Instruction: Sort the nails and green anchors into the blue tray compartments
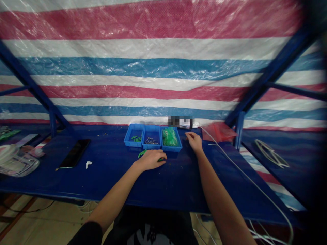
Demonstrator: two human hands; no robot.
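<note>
Three blue bins stand side by side on the dark blue table. The left bin [126,140] holds several small green plastic pieces [136,139] that look like wall plugs, the middle bin [152,147] has metal screws [151,141], and in the right bin [173,148] lies a clear bag of green pieces [170,136]. My left hand [152,159] is closed in front of the middle bin, a green piece showing at its fingers. Loose green pieces [142,153] lie beside it. My right hand [194,141], right of the bins, has fingertips pinched together; what they hold is too small to tell.
A black phone [74,153], a white earbud [88,164] and a clear plastic tub [19,161] lie to the left. Behind on the right are red plastic bags [219,132] and a white cable [237,165]. A striped tarp [143,68] hangs behind, between blue frame posts.
</note>
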